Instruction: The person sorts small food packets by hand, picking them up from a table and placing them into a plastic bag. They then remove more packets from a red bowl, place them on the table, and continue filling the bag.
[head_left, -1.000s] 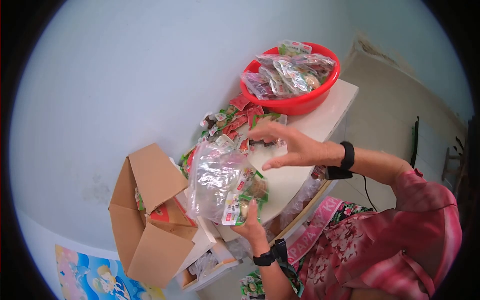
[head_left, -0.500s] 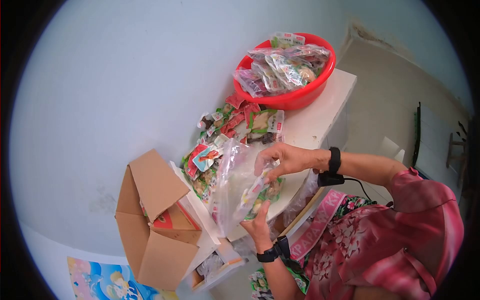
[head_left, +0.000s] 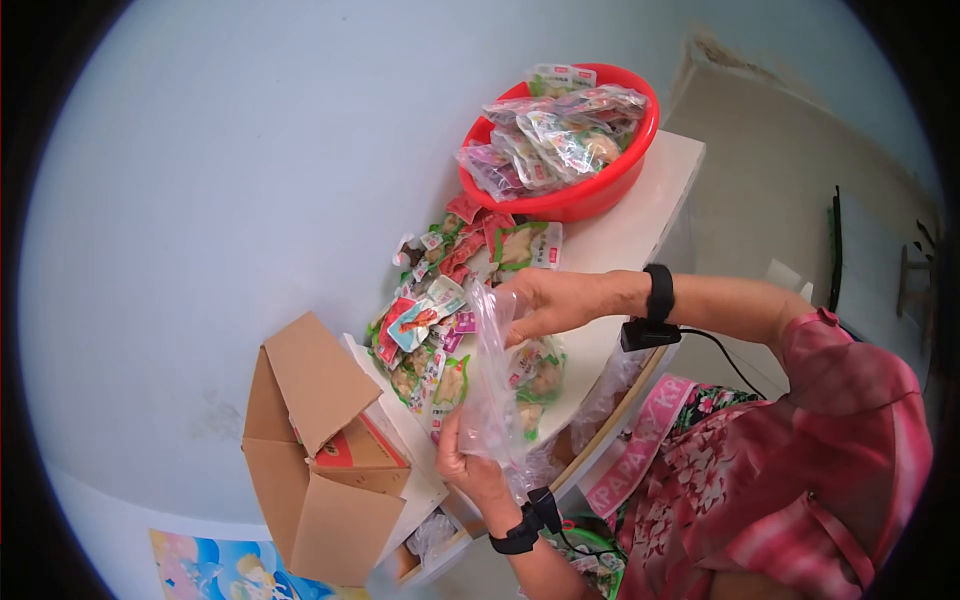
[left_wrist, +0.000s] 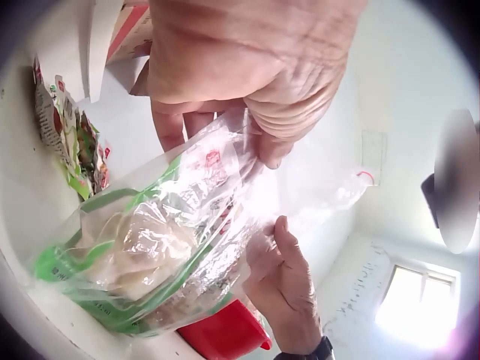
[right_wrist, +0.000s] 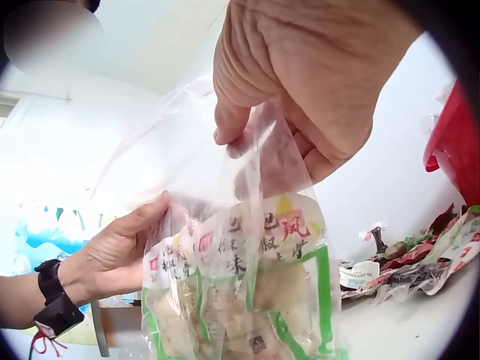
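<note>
A clear zip bag (head_left: 489,400) is stretched between both hands above the table. My left hand (head_left: 478,472), nearer the cardboard box, pinches one side of the bag near its mouth. Thumb and fingers of my right hand (head_left: 560,302) grip the opposite upper side. Green-and-white snack packets (right_wrist: 289,296) with pale food stand inside the bag, low down, seen through the film. In the left wrist view, the left hand (left_wrist: 247,67) holds the film above one packet (left_wrist: 142,244), and the right hand (left_wrist: 281,281) is behind the bag.
Several red, green and white packets (head_left: 410,330) lie piled along the wall side of the white table (head_left: 672,165). A red basin (head_left: 600,200) heaped with filled bags stands at the far end. An open cardboard box (head_left: 310,390) sits beside the near end, above an open drawer.
My right hand came from spread fingers above the table to a grip on the bag. The left hand shifted from the packets to the bag's side. The bag now hangs more upright.
</note>
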